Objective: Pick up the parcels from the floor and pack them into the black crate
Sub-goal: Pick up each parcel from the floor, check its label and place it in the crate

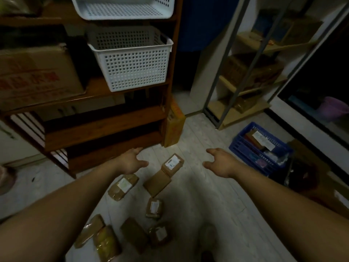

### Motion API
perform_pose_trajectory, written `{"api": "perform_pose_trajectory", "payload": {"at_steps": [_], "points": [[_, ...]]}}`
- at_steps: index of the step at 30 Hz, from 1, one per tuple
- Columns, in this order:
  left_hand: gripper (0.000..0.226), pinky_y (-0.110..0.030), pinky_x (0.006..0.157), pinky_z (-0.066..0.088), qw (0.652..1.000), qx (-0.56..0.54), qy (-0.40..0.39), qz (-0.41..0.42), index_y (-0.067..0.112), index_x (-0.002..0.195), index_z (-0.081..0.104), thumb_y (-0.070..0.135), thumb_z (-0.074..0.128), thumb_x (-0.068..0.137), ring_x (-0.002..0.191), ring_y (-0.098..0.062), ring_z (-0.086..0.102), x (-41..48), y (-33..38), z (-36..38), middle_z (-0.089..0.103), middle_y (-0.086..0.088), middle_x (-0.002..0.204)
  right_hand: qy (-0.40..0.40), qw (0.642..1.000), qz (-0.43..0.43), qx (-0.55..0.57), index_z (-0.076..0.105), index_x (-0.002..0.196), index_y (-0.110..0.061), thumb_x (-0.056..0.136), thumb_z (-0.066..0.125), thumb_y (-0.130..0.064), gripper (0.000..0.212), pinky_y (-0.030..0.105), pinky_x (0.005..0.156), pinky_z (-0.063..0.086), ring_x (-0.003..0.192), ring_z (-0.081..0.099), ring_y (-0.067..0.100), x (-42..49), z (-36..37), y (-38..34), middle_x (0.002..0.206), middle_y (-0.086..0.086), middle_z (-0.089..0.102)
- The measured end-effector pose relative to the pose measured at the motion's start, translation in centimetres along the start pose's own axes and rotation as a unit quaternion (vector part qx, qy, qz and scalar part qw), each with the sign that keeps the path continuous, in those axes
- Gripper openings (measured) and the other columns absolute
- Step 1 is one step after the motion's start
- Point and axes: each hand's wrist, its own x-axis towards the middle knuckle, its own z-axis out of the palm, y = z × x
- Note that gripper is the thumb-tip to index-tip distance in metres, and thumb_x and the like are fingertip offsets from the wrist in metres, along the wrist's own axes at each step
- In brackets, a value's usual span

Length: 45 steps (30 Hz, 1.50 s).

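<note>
Several brown parcels lie scattered on the pale floor below me. A small box with a white label lies farthest, resting against a flat plain box. A taped labelled parcel sits to their left, and more parcels lie nearer my feet. My left hand hovers open above the floor left of the labelled box. My right hand hovers open to its right. Neither hand touches a parcel. A dark crate shows dimly at the right, behind the blue one.
A wooden shelf unit with white perforated baskets stands at the left. A yellow carton leans at its corner. A blue crate holding packages sits on the floor at right, near a metal rack.
</note>
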Motion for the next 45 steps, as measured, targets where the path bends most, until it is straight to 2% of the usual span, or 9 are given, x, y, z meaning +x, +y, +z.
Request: {"api": "perform_pose_trajectory", "payload": {"at_steps": [7, 11, 18, 25, 31, 35, 39, 42, 45], "points": [[0.073, -0.035, 0.11, 0.029, 0.987, -0.121, 0.048, -0.092, 0.017, 0.151, 0.013, 0.034, 0.054, 0.093, 0.14, -0.027, 0.029, 9.9, 3.5, 3.5, 0.014, -0.007, 0.158, -0.093, 0.994, -0.059, -0.01, 0.022, 0.15, -0.017, 0.097, 0.05, -0.038, 0.064, 0.03, 0.113, 0.024, 0.142, 0.026, 0.022, 15.4, -1.5, 5.9, 0.157, 0.007, 0.023], [0.093, -0.04, 0.102, 0.044, 0.974, -0.136, 0.081, -0.161, 0.022, 0.145, 0.03, 0.076, 0.048, 0.072, 0.118, -0.022, 0.054, 17.5, 4.1, 7.8, 0.05, -0.006, 0.138, -0.136, 0.987, -0.079, -0.012, 0.024, 0.149, -0.02, 0.096, 0.052, -0.035, 0.062, 0.034, 0.112, 0.03, 0.14, 0.033, 0.023, 25.4, -0.8, 9.8, 0.154, 0.003, 0.03], [0.074, -0.024, 0.106, 0.029, 0.957, -0.192, 0.024, -0.214, 0.01, 0.149, 0.015, 0.026, 0.058, 0.092, 0.138, -0.025, 0.032, 30.9, 3.2, 15.5, 0.023, -0.012, 0.155, -0.195, 0.979, -0.055, 0.017, 0.025, 0.149, -0.02, 0.095, 0.052, -0.036, 0.062, 0.035, 0.1, 0.045, 0.129, 0.044, 0.026, 40.9, 6.9, 14.2, 0.15, 0.007, 0.035], [0.071, -0.023, 0.08, 0.043, 0.931, -0.254, 0.053, -0.258, 0.018, 0.15, 0.015, 0.027, 0.056, 0.093, 0.111, -0.024, 0.055, 46.4, -4.1, 26.3, 0.036, -0.014, 0.148, -0.192, 0.976, -0.093, 0.048, 0.051, 0.126, -0.012, 0.098, 0.05, -0.023, 0.03, 0.008, 0.058, 0.04, 0.069, 0.049, 0.0, 54.8, 22.0, 17.1, 0.086, -0.011, 0.053], [0.078, -0.034, 0.09, 0.043, 0.88, -0.375, 0.08, -0.279, 0.017, 0.15, 0.012, 0.024, 0.06, 0.09, 0.124, -0.034, 0.047, 57.1, -9.1, 34.6, 0.04, -0.017, 0.144, -0.208, 0.969, -0.094, 0.091, 0.047, 0.137, -0.024, 0.093, 0.059, -0.034, 0.047, 0.023, 0.067, 0.05, 0.093, 0.062, 0.015, 65.6, 34.0, 18.7, 0.119, 0.002, 0.062], [0.066, -0.028, 0.073, 0.044, 0.843, -0.457, 0.1, -0.267, 0.01, 0.141, 0.03, 0.02, 0.066, 0.086, 0.083, -0.013, 0.054, 62.2, -10.6, 38.5, 0.054, -0.002, 0.118, -0.14, 0.981, -0.046, 0.125, 0.022, 0.15, -0.024, 0.085, 0.065, -0.036, 0.078, 0.054, 0.097, 0.048, 0.129, 0.045, 0.037, 71.6, 39.8, 20.0, 0.15, 0.011, 0.036], [0.015, -0.025, 0.074, 0.047, 0.842, -0.491, 0.036, -0.22, 0.017, 0.105, 0.061, 0.014, 0.057, 0.091, 0.089, -0.012, 0.06, 64.6, -10.8, 39.8, 0.064, -0.003, 0.113, -0.159, 0.968, -0.009, 0.196, 0.026, 0.149, -0.022, 0.081, 0.07, -0.031, 0.081, 0.045, 0.101, 0.046, 0.131, 0.045, 0.029, 72.6, 42.4, 20.6, 0.145, 0.006, 0.044], [0.02, -0.033, 0.084, 0.052, 0.83, -0.511, 0.067, -0.214, 0.009, 0.11, 0.058, 0.009, 0.057, 0.09, 0.095, -0.019, 0.062, 64.3, -10.4, 39.5, 0.066, -0.007, 0.112, -0.126, 0.969, 0.007, 0.21, 0.03, 0.147, -0.018, 0.078, 0.075, -0.025, 0.082, 0.042, 0.098, 0.048, 0.128, 0.046, 0.03, 70.7, 42.2, 20.9, 0.144, 0.01, 0.043], [0.047, -0.028, 0.064, 0.051, 0.813, -0.527, 0.121, -0.216, 0.013, 0.128, 0.036, 0.006, 0.059, 0.088, 0.08, -0.017, 0.062, 62.2, -9.7, 38.0, 0.061, -0.006, 0.105, -0.094, 0.975, -0.001, 0.199, 0.019, 0.149, -0.013, 0.081, 0.073, -0.023, 0.087, 0.05, 0.1, 0.046, 0.128, 0.044, 0.034, 67.8, 40.3, 20.4, 0.144, 0.015, 0.038]]}}
